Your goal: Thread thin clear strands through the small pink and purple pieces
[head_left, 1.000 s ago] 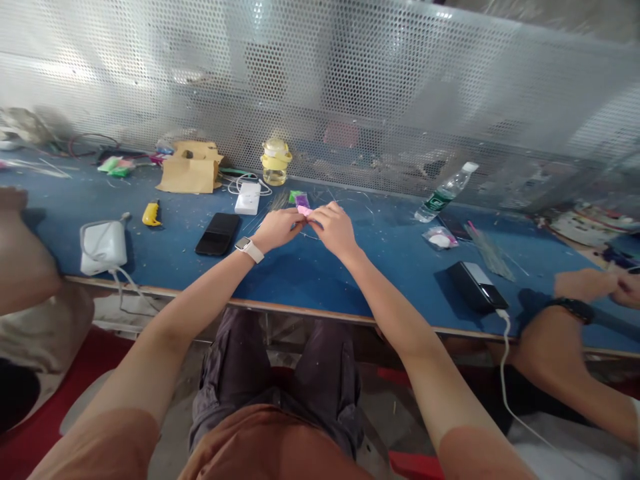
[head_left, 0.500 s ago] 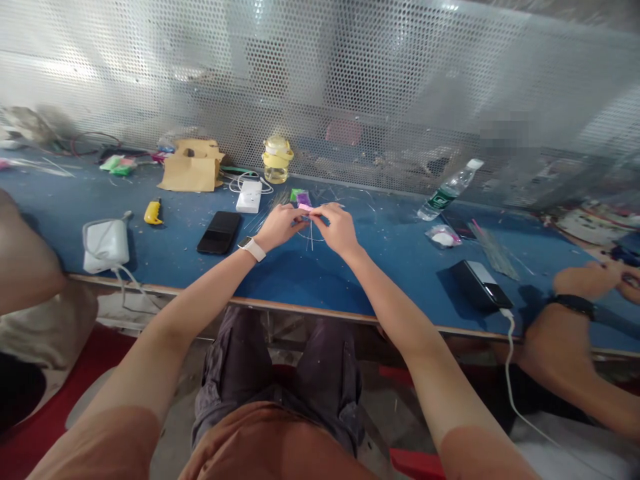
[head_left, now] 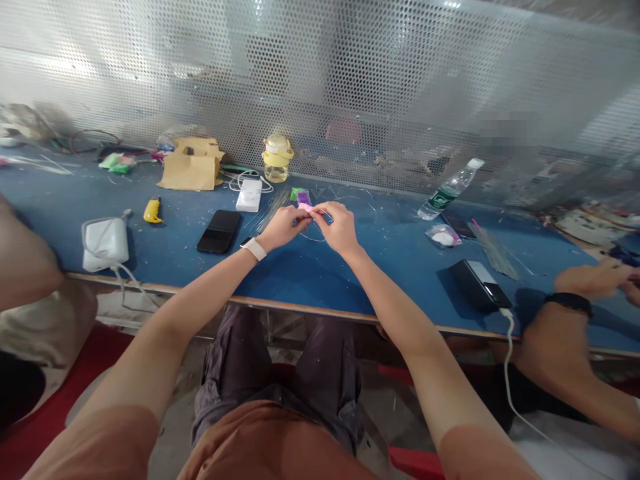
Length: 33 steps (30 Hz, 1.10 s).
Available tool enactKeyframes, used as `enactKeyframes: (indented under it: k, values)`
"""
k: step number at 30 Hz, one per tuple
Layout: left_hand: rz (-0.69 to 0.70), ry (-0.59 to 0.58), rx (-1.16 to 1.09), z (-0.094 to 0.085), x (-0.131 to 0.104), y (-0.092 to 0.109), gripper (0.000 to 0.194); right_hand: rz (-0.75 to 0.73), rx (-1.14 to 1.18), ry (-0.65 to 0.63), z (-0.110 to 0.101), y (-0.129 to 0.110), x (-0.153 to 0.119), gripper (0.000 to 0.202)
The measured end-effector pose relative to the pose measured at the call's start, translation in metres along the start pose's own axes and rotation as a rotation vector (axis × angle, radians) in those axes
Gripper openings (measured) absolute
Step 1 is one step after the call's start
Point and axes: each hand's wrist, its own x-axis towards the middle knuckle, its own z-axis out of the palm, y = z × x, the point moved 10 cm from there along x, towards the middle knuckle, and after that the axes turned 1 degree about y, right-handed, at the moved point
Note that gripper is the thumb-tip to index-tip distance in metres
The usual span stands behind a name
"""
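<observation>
Worktop [head_left: 295, 283], left hand [head_left: 280, 227], right hand [head_left: 340, 227], pink piece [head_left: 305, 208].
Over the blue surface the hands come together, a purple packet [head_left: 303, 197] just beyond them; between their fingertips sits the pink piece, each hand's grip pinched on it (its exact shape is too small to tell). It looks light and soft, probably easy to crease, so a gentle hold at opposite ends should suit it better than a squeeze in the middle.
</observation>
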Motion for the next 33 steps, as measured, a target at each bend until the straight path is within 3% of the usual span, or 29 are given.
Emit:
enactKeyframes:
  k: [8,11,15,25,33]
  values:
    - [-0.058,0.039,-0.254,-0.001,-0.001,-0.005,0.021,0.027,0.131,0.032,-0.005,-0.004,0.001,0.022]
    - [-0.079,0.047,-0.298,-0.002,0.001,-0.008,0.021,-0.017,0.172,-0.033,-0.005,-0.004,0.003,0.023]
    - [-0.144,0.065,-0.357,-0.002,0.001,-0.017,0.020,-0.139,0.141,-0.169,-0.001,-0.007,0.001,0.038]
    - [-0.118,0.113,-0.359,-0.003,-0.001,-0.017,0.024,-0.200,-0.021,-0.198,0.008,-0.006,0.002,0.004]
    - [-0.154,0.158,-0.340,-0.009,-0.001,-0.020,0.015,-0.089,0.019,-0.167,0.008,0.002,0.000,0.014]
